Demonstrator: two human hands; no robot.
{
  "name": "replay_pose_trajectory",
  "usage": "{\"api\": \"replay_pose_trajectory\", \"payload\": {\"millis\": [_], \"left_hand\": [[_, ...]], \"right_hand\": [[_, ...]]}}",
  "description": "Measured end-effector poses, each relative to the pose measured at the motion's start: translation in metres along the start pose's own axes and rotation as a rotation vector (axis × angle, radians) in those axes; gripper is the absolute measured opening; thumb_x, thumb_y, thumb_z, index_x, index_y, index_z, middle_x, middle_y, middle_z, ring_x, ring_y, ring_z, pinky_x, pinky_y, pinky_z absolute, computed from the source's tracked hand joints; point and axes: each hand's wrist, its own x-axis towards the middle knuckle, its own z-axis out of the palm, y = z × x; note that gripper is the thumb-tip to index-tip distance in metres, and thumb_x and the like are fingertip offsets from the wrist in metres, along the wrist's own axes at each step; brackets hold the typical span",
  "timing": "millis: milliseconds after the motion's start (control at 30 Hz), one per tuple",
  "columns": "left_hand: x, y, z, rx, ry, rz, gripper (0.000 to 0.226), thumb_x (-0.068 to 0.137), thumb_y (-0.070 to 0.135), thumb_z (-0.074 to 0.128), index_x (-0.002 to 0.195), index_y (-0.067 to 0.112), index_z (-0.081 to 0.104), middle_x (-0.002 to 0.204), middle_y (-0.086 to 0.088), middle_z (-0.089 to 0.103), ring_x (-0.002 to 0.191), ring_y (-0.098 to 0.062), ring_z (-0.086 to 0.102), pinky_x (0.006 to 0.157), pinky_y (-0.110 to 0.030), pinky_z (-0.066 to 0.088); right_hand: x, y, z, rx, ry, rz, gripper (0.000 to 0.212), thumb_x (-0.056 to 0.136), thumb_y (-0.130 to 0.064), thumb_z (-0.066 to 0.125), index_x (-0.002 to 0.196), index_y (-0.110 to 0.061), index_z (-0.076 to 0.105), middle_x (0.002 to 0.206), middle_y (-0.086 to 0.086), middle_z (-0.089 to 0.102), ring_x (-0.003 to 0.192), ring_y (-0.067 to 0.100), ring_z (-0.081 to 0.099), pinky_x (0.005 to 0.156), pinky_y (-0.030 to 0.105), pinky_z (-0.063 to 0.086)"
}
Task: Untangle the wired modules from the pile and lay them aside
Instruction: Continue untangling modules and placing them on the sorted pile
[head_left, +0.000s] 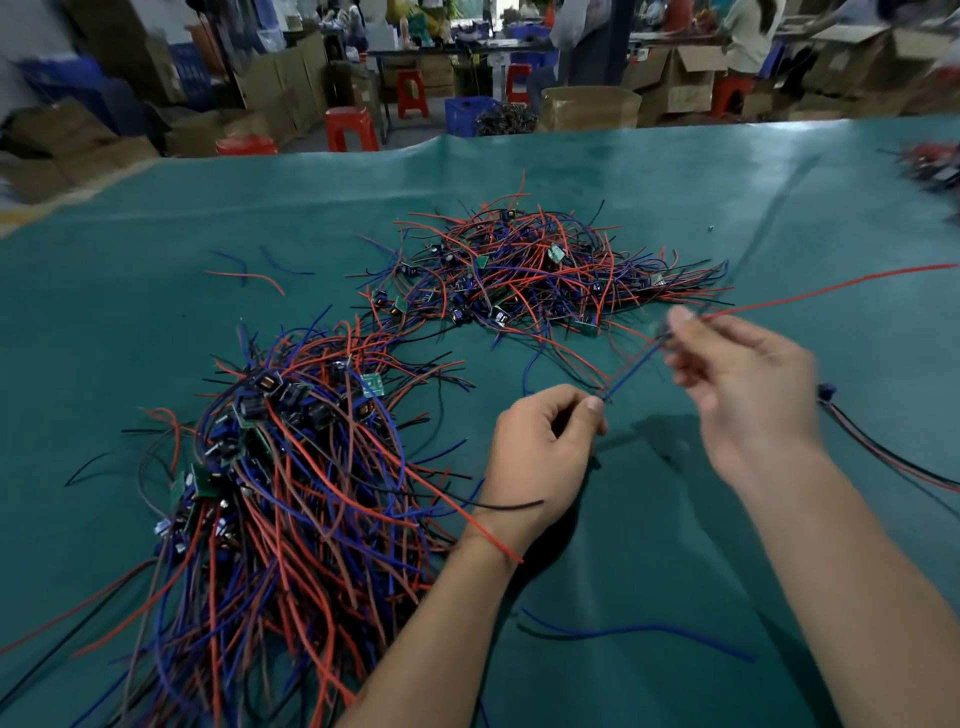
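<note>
Both hands are pinching wires: the left hand (540, 457) is holding a blue wire (631, 366), the blurred right hand (748, 384) is drawing a red wire (831, 288) taut, probably separating one module. Beyond them is lying the pile (530, 270); left, sorted modules (280, 467).

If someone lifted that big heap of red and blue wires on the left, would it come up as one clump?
Probably yes: the big heap has wires crossing and looping over each other. The strands look floppy, sagging in curves, so they would dangle. Its small circuit boards likely add little weight.

both hands (540, 457) (748, 384) pinch a blue wire (636, 364) above the green table (675, 519), piles (291, 467) left
</note>
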Motion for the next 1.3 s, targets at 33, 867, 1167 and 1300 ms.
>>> {"api": "replay_pose_trajectory", "payload": {"millis": [33,867,1167,1300], "left_hand": [[-0.001,0.001,0.000,0.023,-0.013,0.010,0.031,0.092,0.030,0.053,0.070,0.013,0.064,0.056,-0.004,0.055,0.053,-0.010,0.045,0.057,-0.032,0.039],[0.005,-0.012,0.002,0.077,0.118,-0.036,0.020,0.084,0.029,0.054,0.081,0.014,0.067,0.068,-0.001,0.069,0.069,-0.023,0.065,0.070,-0.041,0.054],[0.006,-0.014,0.003,0.058,0.142,-0.040,0.020,0.083,0.030,0.053,0.078,0.015,0.065,0.064,0.000,0.067,0.067,-0.024,0.066,0.067,-0.042,0.055],[0.005,-0.015,0.003,0.025,0.150,-0.041,0.016,0.084,0.025,0.053,0.080,0.016,0.065,0.062,0.004,0.065,0.065,-0.021,0.067,0.068,-0.040,0.056]], "right_hand": [[0.002,-0.009,-0.004,0.065,0.043,0.008,0.022,0.087,-0.008,0.076,0.066,-0.013,0.072,0.059,-0.003,0.067,0.053,0.009,0.056,0.056,0.019,0.043],[0.073,0.020,0.080,-1.609,-0.360,-0.196,0.030,0.086,-0.019,0.066,0.115,-0.014,0.070,0.125,0.015,0.066,0.113,0.038,0.063,0.095,0.046,0.055],[0.082,0.028,0.045,-1.366,-0.242,-0.250,0.012,0.086,-0.021,0.077,0.081,-0.029,0.070,0.100,0.003,0.075,0.107,0.030,0.066,0.092,0.034,0.051],[0.059,0.011,0.022,-1.077,-0.079,-0.283,0.020,0.081,-0.023,0.079,0.068,-0.031,0.066,0.074,-0.017,0.067,0.086,0.019,0.066,0.076,0.028,0.045]]}}
